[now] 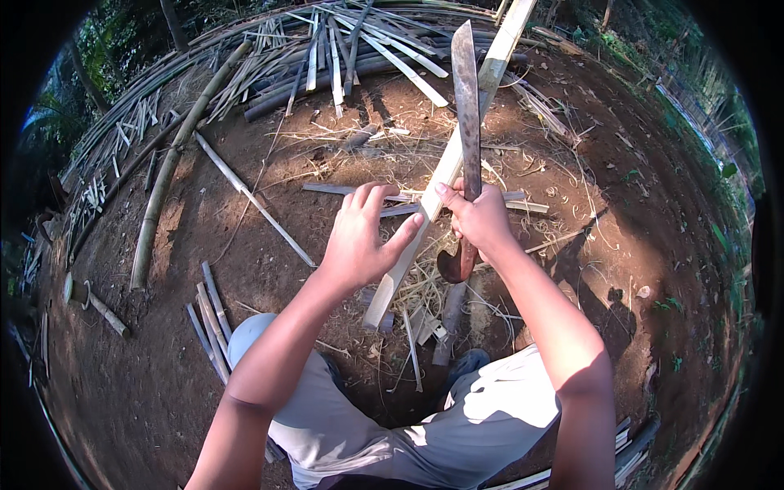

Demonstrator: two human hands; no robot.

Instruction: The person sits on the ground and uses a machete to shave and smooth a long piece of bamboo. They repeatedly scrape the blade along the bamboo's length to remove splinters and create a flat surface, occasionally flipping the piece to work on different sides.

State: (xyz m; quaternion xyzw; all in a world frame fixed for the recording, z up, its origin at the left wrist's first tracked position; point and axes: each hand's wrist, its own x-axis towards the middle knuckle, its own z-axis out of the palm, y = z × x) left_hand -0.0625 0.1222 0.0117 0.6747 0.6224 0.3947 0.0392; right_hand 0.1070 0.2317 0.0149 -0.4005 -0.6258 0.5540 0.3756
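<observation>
My right hand (pixel 482 216) is closed around the dark wooden handle of a machete (pixel 467 98). Its long, stained blade points up and away from me, and the curved butt of the handle shows below my fist. A long pale bamboo slat (pixel 445 167) runs slantwise from the far top right down to between my knees, passing behind the blade. My left hand (pixel 359 237) hovers at the slat's left side with fingers apart, holding nothing. The thumb tip is close to the slat's edge; whether it touches is unclear. Whatever supports the slat is partly hidden.
Curly bamboo shavings (pixel 429 286) and short offcuts lie on brown soil around my feet. A thick bamboo pole (pixel 175 163) and a thinner stick (pixel 253 200) lie to the left. Split bamboo (pixel 327 49) is heaped at the far side. More strips (pixel 211 322) rest by my left knee.
</observation>
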